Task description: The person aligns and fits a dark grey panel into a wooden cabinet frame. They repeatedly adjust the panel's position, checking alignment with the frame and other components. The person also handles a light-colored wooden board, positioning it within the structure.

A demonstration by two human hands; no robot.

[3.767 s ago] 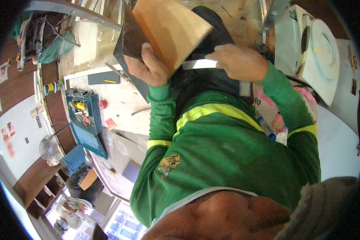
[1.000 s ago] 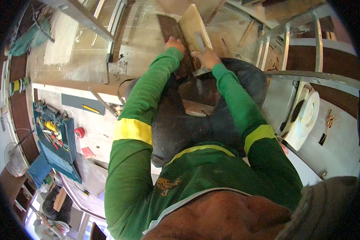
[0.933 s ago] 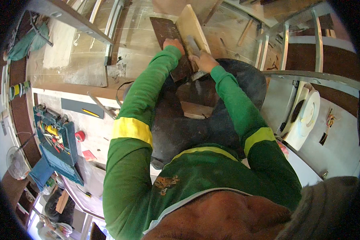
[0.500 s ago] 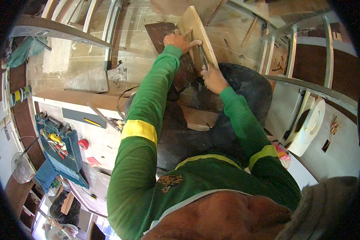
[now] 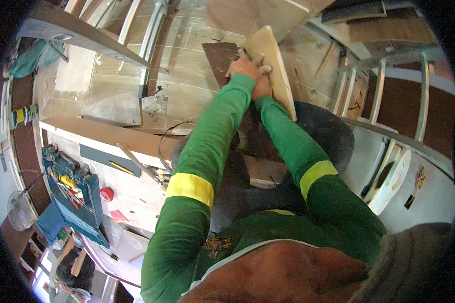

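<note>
My left hand (image 5: 247,69) is spread against the left face of a pale wooden board (image 5: 268,48), with its thumb near the board's middle. The board stands tilted between my knees. My right hand (image 5: 262,87) is close beneath the left, against the same face, its fingers mostly hidden. A thin dark metal tool (image 5: 247,52) shows only a small part by my left fingertips; the rest is covered by my hands. Beside the board, on its left, lies a dark brown panel (image 5: 219,59).
On the left, a pale work surface (image 5: 136,204) holds an open blue toolbox (image 5: 76,187), a red tape roll (image 5: 106,194) and a yellow pencil (image 5: 121,167). Ladders (image 5: 146,55) stand on both sides. A person (image 5: 76,272) is at lower left.
My right hand has slid forward along the board, up to my left hand, carrying the thin tool with it. The view has shifted, so the board appears lower and further right.
</note>
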